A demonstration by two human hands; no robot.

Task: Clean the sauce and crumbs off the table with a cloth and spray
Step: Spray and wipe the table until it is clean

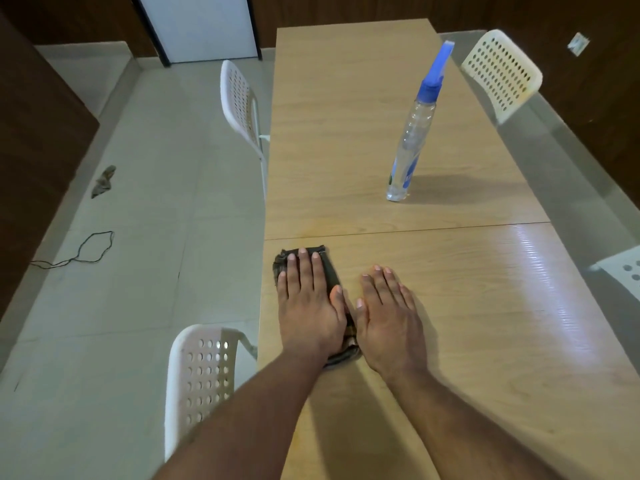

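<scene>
Head view: a dark folded cloth (327, 268) is pressed flat under the left hand (308, 306), fingers straight, near the table's (450, 306) left edge at about 7 o'clock from the centre. The right hand (388, 323) is laid flat on the bare wood just beside it, fingers straight too, nothing gripped, thumb side touching the cloth's edge. A clear spray bottle (412, 133) with a blue nozzle is stood upright up at 1 o'clock, well apart from both hands. White perforated chairs (201, 375) are seen round the table, and a rag (104, 181) and a wire (83, 251) are left on the floor at 9 o'clock.
</scene>
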